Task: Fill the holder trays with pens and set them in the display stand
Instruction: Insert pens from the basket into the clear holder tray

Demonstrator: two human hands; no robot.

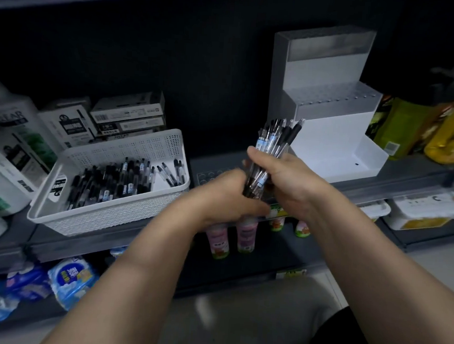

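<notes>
Right hand and left hand both grip 1 bundle of pens. Just behind the left hand, an unfilled holder tray lies on the shelf. Further left, the basket holds plenty more pens. Beyond the right hand, the display stand shows no pens, so it looks like early days.

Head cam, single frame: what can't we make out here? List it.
All in the head view:
- holder tray on the shelf: mostly hidden behind the left hand; filled or empty, cannot tell.
- bundle of pens: lower ends covered by the left hand and the right hand; count unclear.
- loose pens in the basket: blurred, not countable.
- boxes behind the basket: print too blurred to read.
</notes>
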